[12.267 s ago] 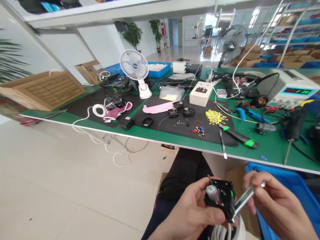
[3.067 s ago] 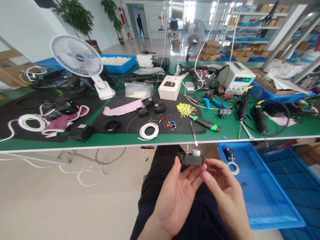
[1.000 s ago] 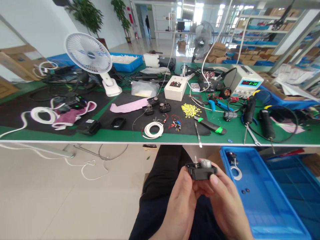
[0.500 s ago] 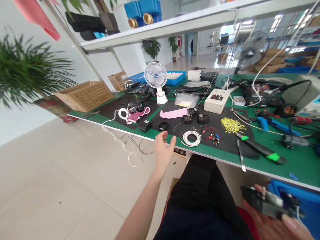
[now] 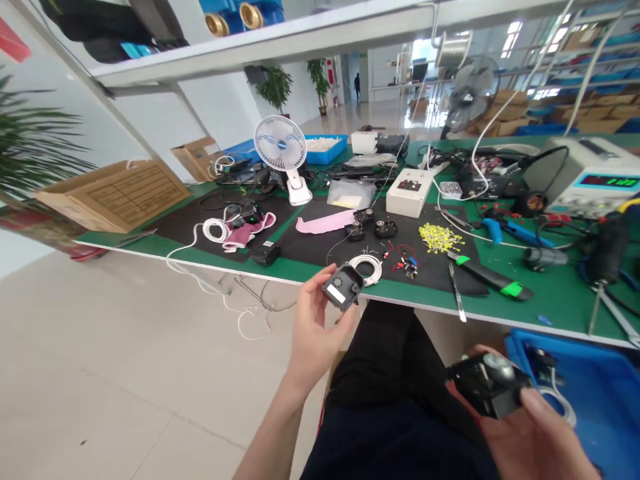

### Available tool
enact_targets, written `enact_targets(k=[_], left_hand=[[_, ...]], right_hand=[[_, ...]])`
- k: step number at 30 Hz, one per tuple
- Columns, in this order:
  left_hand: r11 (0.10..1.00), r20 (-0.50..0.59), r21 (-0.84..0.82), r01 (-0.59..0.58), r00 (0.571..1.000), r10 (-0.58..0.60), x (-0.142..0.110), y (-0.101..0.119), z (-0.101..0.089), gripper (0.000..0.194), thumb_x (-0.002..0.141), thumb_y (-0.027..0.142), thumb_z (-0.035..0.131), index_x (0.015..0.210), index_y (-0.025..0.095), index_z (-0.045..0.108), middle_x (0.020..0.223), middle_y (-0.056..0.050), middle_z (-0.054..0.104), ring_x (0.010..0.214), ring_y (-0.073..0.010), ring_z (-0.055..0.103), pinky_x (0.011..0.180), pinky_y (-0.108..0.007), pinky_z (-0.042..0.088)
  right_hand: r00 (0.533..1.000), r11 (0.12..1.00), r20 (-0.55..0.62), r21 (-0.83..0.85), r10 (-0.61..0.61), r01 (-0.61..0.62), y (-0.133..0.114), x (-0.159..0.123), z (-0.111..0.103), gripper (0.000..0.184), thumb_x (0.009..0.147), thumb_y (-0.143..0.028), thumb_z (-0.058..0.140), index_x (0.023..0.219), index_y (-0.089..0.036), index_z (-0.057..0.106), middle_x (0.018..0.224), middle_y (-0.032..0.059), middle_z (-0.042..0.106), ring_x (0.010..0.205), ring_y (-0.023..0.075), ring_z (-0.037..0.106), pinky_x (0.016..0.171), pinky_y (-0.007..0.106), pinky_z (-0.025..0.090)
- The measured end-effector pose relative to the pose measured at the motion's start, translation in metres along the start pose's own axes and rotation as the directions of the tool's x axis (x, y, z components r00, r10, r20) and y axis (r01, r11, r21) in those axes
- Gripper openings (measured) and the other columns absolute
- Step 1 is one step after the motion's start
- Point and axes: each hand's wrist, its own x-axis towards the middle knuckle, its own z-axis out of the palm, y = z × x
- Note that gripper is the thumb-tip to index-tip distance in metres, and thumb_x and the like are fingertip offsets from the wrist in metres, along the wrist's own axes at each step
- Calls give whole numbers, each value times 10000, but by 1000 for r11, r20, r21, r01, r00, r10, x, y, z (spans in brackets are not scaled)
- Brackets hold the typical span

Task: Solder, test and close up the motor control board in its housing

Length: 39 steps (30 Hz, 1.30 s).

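My left hand point(image 5: 314, 322) is raised in front of the green workbench point(image 5: 320, 270) and grips a small black plastic cover point(image 5: 342, 288) with a white label, held by its edges. My right hand point(image 5: 530, 433) sits low at the bottom right, closed around a black motor housing point(image 5: 487, 385) with a round silver motor on top. A coil of white cable point(image 5: 367, 268) lies on the black mat just beyond the cover. Another black part point(image 5: 267, 253) rests on the mat to the left.
A small white desk fan point(image 5: 281, 150), a beige control box point(image 5: 410, 192), a pile of yellow pieces point(image 5: 438, 236), tweezers point(image 5: 455, 299), a green-tipped tool point(image 5: 487, 275) and a power supply point(image 5: 590, 177) are on the bench. A blue bin point(image 5: 585, 393) stands at right. A cardboard box point(image 5: 115, 193) sits far left.
My left hand, open and reaching toward the bench half a second ago, now holds a black cover lifted off the mat. My right hand keeps the motor housing, now held a little more to the left.
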Motion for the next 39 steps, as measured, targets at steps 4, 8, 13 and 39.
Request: enact_targets(k=[4,8,13,39], left_hand=[[895,277,-412,171,959,-56,-29,36,6,552,919,198,753,1416,250,518,1514,-172,571,1404,-321,582,1146,-471,520],[844,478,-470,258,878,-1,-31,49,5,608,901,172,781,1456,267,552,1482,-149,611,1410,-337,574,1122,-438,540],[864,612,-452,220,782,121,-28,54,3,725,887,95,795,1517,317,514,1544,-120,577,1472,-283,514,1207,-403,469],[932,655,-343,-115,683,325,-27,60,-1,666,912,173,801,1517,340,579,1447,-112,686,1324,-290,675,1100,-391,582]], right_hand=[[989,989,87,-81,-117,124,0,3,7,490,919,-460,765,1367,-267,716,1327,121,701,1111,320,726,913,444,663],[913,849,251,-351,-323,396,-3,0,4,648,935,-389,793,1538,-285,581,1533,120,564,1333,335,624,1010,361,613],[657,351,585,-559,-474,751,-21,-8,6,699,945,-247,792,1582,-303,508,1558,79,517,1405,268,555,1128,276,526],[417,161,881,-389,-224,907,-32,3,-2,591,974,-280,797,1510,-260,550,1424,99,621,1384,280,559,1155,339,518]])
